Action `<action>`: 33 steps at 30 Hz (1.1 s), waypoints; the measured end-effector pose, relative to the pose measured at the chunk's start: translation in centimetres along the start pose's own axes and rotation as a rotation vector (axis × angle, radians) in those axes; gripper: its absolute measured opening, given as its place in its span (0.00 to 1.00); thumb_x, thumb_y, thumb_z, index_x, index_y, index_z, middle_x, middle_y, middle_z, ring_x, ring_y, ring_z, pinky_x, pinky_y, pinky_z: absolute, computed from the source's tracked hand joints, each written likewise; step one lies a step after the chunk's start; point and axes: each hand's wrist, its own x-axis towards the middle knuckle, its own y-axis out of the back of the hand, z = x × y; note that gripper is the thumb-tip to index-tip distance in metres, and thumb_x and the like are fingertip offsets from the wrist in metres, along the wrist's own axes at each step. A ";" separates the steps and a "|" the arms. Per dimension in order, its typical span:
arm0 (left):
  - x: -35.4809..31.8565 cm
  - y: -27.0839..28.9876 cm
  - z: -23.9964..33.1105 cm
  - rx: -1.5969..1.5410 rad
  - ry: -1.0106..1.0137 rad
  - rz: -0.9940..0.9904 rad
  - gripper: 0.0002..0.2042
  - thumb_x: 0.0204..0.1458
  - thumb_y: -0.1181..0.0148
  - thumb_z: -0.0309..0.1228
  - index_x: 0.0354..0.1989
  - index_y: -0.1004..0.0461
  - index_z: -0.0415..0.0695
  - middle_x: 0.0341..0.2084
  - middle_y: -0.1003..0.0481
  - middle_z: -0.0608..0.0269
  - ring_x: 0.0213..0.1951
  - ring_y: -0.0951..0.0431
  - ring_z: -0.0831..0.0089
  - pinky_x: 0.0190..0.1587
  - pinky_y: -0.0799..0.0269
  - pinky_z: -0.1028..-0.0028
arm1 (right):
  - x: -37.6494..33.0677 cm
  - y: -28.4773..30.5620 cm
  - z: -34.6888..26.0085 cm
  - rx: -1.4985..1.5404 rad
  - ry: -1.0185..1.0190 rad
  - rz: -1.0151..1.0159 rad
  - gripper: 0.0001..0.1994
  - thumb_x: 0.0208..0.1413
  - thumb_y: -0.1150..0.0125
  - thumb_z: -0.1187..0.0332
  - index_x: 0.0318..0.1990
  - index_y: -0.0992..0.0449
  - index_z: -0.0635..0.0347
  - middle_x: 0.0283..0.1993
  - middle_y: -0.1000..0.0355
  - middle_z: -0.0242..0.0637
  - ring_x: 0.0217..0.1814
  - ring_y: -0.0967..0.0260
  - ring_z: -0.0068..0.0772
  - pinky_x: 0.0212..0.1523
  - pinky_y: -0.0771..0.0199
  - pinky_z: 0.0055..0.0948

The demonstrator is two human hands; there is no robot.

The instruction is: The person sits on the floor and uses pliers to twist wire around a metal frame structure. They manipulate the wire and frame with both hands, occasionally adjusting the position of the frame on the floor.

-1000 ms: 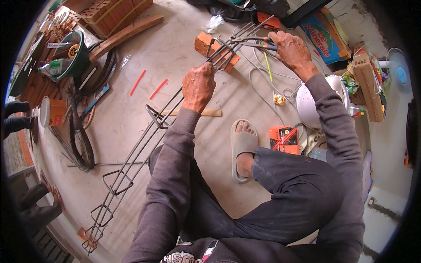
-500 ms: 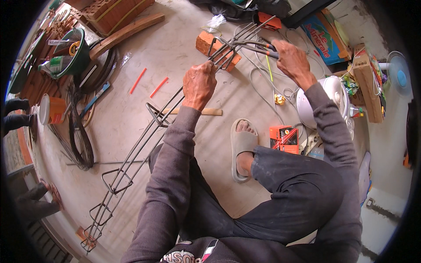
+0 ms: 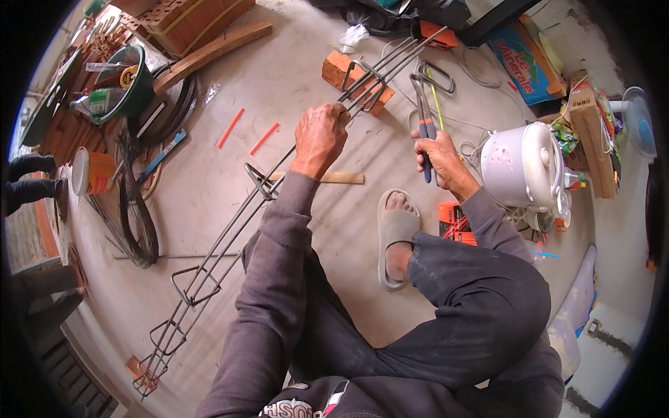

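Observation:
A long cage of thin steel rods (image 3: 226, 233) runs diagonally across the floor, with bent square stirrups around it. My left hand (image 3: 320, 139) is closed around its rods near the upper end. That end rests on an orange brick (image 3: 339, 70), where one stirrup (image 3: 359, 78) encircles the rods. To the right, my right hand (image 3: 440, 159) grips pincers (image 3: 424, 118) with dark blue and orange handles, jaws pointing away from me. A squared steel loop (image 3: 446, 75) shows beside the jaws; whether they hold it, I cannot tell. The pincers are apart from the cage.
A white rice cooker (image 3: 509, 167) and an orange-red box (image 3: 447, 219) stand right, near my sandalled foot (image 3: 397, 237). Loose cables (image 3: 481, 80) trail beyond. At left lie coiled wire (image 3: 129, 209), a green basin (image 3: 136, 94) and an orange bucket (image 3: 94, 171). A wooden strip (image 3: 341, 178) lies mid-floor.
My right hand has drawn the pincers away from the cage's upper end, toward me, and their jaws now point away. My left hand keeps its hold. The whole view has shifted slightly.

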 end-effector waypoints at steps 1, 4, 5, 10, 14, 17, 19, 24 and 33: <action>-0.1 0.2 -0.1 0.006 0.003 0.001 0.11 0.56 0.44 0.35 0.34 0.19 0.40 0.28 0.22 0.45 0.34 0.21 0.46 0.39 0.27 0.53 | 0.3 0.0 -0.8 -0.129 0.053 -0.018 0.17 0.54 0.43 0.73 0.51 0.32 0.63 0.29 0.34 0.28 0.22 0.35 0.19 0.21 0.29 0.25; 0.0 0.1 -0.1 0.032 0.028 -0.016 0.12 0.56 0.44 0.36 0.34 0.19 0.40 0.29 0.22 0.45 0.34 0.21 0.46 0.39 0.28 0.53 | 0.2 0.2 -5.0 -0.078 0.064 -0.231 0.18 0.56 0.44 0.72 0.55 0.34 0.62 0.29 0.33 0.29 0.23 0.33 0.20 0.21 0.26 0.27; -0.1 0.0 -0.2 0.026 0.018 -0.011 0.12 0.56 0.44 0.36 0.34 0.19 0.40 0.29 0.22 0.45 0.34 0.21 0.46 0.39 0.28 0.53 | 0.4 0.6 -6.6 -0.078 -0.018 -0.297 0.20 0.56 0.44 0.73 0.56 0.35 0.63 0.33 0.29 0.34 0.26 0.27 0.24 0.24 0.20 0.30; -0.2 -0.1 -0.3 0.008 -0.012 0.025 0.12 0.56 0.43 0.37 0.35 0.18 0.41 0.30 0.21 0.44 0.35 0.21 0.46 0.39 0.28 0.53 | 2.0 1.2 -11.4 -0.240 0.009 -0.432 0.21 0.55 0.46 0.75 0.57 0.36 0.67 0.38 0.25 0.46 0.30 0.20 0.35 0.29 0.14 0.36; -0.2 0.2 0.2 0.013 0.010 -0.014 0.12 0.56 0.43 0.37 0.35 0.18 0.41 0.30 0.21 0.44 0.35 0.21 0.46 0.40 0.27 0.53 | 4.2 1.5 -14.1 -0.485 -0.026 -0.382 0.17 0.52 0.46 0.77 0.51 0.35 0.66 0.32 0.25 0.41 0.24 0.22 0.31 0.22 0.15 0.30; -0.3 0.0 -0.2 0.013 0.004 0.004 0.12 0.56 0.43 0.37 0.34 0.19 0.41 0.30 0.21 0.44 0.35 0.21 0.46 0.39 0.28 0.53 | 4.5 0.9 -15.6 -0.602 -0.026 -0.327 0.16 0.52 0.47 0.79 0.49 0.35 0.66 0.28 0.25 0.39 0.23 0.23 0.28 0.20 0.17 0.29; -0.1 0.1 -0.4 0.038 0.011 -0.019 0.12 0.56 0.43 0.37 0.34 0.19 0.41 0.29 0.21 0.44 0.35 0.21 0.46 0.39 0.28 0.54 | 4.4 0.3 -15.9 -0.652 -0.037 -0.420 0.15 0.52 0.47 0.79 0.48 0.35 0.65 0.28 0.25 0.39 0.22 0.23 0.28 0.19 0.18 0.29; -0.4 -0.2 -0.8 -0.004 0.007 0.017 0.11 0.55 0.42 0.36 0.35 0.19 0.41 0.28 0.21 0.44 0.34 0.21 0.46 0.39 0.27 0.55 | 4.9 -0.3 -17.2 -0.761 -0.103 -0.471 0.12 0.53 0.50 0.80 0.46 0.35 0.64 0.27 0.25 0.39 0.20 0.25 0.27 0.17 0.19 0.31; -0.5 -0.1 -1.0 -0.044 -0.004 0.044 0.11 0.54 0.41 0.35 0.34 0.19 0.40 0.28 0.22 0.44 0.33 0.21 0.46 0.39 0.28 0.55 | 4.5 0.5 -16.7 -0.667 -0.141 -0.504 0.08 0.53 0.48 0.80 0.41 0.35 0.64 0.25 0.26 0.36 0.18 0.27 0.25 0.16 0.20 0.30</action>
